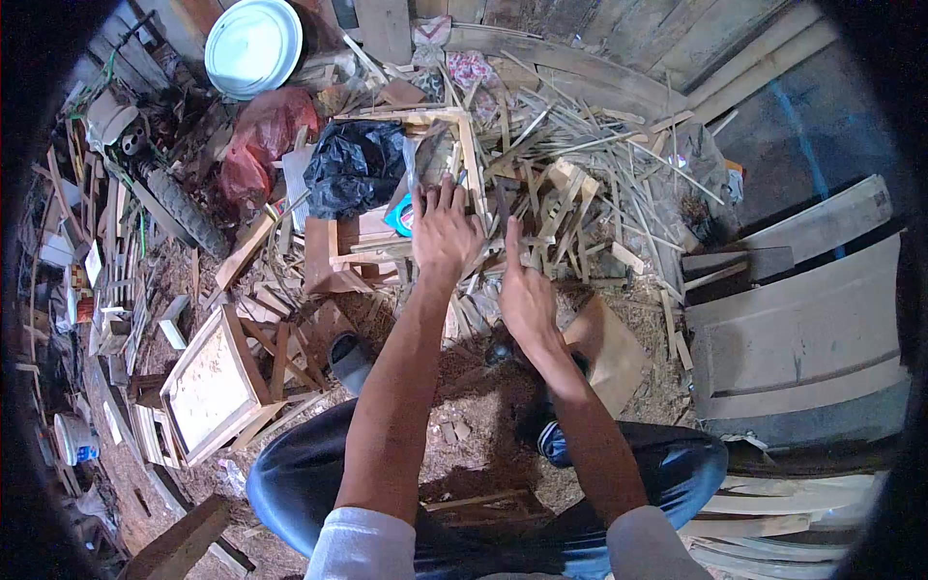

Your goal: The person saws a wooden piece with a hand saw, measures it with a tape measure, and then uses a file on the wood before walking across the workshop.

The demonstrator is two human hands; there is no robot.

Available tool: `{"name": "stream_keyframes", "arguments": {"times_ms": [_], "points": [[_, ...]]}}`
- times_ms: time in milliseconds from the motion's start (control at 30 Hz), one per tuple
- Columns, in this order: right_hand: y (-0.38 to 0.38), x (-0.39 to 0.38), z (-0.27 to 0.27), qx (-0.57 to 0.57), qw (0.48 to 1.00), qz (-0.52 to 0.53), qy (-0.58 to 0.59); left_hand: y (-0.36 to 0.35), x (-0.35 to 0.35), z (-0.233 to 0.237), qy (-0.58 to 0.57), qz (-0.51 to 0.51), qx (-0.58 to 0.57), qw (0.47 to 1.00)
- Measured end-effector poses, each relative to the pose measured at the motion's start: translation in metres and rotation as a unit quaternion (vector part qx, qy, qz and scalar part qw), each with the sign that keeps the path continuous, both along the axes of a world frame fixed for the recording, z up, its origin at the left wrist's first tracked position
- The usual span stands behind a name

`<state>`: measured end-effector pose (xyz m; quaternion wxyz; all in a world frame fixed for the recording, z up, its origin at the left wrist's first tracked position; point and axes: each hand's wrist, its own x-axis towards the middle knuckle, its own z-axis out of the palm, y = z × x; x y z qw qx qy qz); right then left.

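My left hand (445, 232) reaches forward with fingers spread and rests on a heap of thin wooden strips (570, 164) and short offcuts. Its fingertips lie by an upright wooden slat (472, 164) of a small frame. My right hand (527, 295) is nearer to me, turned edge-on with the thumb up, at the near side of the same heap. Whether it grips a strip is hidden. Both forearms are bare, and my knees in blue trousers (290, 474) frame the sawdust floor.
A black plastic bag (353, 164) and a red bag (261, 135) lie left of the heap, with a round pale basin (253, 43) behind. A framed wooden tray (213, 382) sits at the left, grey boards (802, 329) at the right, and a brown board (609, 353) by my right wrist.
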<state>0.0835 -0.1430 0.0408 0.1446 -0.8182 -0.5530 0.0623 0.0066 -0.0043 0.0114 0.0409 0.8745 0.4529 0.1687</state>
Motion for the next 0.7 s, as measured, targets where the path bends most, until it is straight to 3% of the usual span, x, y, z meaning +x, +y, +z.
{"name": "stream_keyframes", "arguments": {"times_ms": [100, 167, 200, 233, 267, 333, 367, 433, 500, 567, 633, 700], "points": [[-0.003, -0.006, -0.005, -0.022, 1.000, -0.006, 0.008, -0.001, 0.000, -0.001, -0.021, 0.004, 0.013, 1.000], [-0.019, -0.018, -0.015, 0.028, 0.999, -0.013, -0.011, -0.004, -0.002, -0.001, -0.015, 0.001, 0.005, 1.000], [-0.044, -0.037, -0.004, -0.022, 1.000, -0.009, -0.011, -0.003, -0.001, 0.001, 0.008, 0.006, -0.018, 1.000], [-0.081, -0.051, -0.032, 0.041, 0.998, 0.012, 0.038, -0.001, 0.000, 0.006, 0.026, 0.016, -0.040, 0.999], [-0.102, -0.068, -0.023, -0.232, 0.964, -0.058, 0.118, 0.000, 0.001, 0.004, 0.029, 0.013, -0.035, 0.999], [-0.178, -0.072, -0.103, 0.026, 0.999, -0.013, 0.026, -0.006, 0.002, -0.007, 0.012, 0.004, -0.016, 1.000], [-0.162, -0.061, -0.080, 0.040, 0.999, -0.011, 0.022, 0.002, 0.001, -0.006, 0.003, 0.006, 0.001, 1.000], [-0.140, -0.054, 0.003, -0.094, 0.954, -0.175, 0.226, -0.005, -0.005, 0.001, 0.022, -0.002, -0.057, 0.998], [-0.115, -0.024, -0.019, 0.110, 0.987, -0.065, 0.098, -0.002, 0.002, -0.004, 0.040, 0.014, 0.011, 0.999], [-0.064, -0.008, 0.002, 0.072, 0.985, -0.043, 0.153, -0.001, 0.002, 0.007, 0.056, 0.015, -0.042, 0.997], [-0.027, -0.002, 0.021, 0.030, 0.986, -0.017, 0.163, -0.002, 0.001, 0.007, 0.055, 0.016, -0.022, 0.998], [0.003, 0.008, 0.002, 0.030, 0.991, -0.017, 0.128, 0.000, 0.002, 0.006, 0.053, 0.018, -0.013, 0.998]]}}
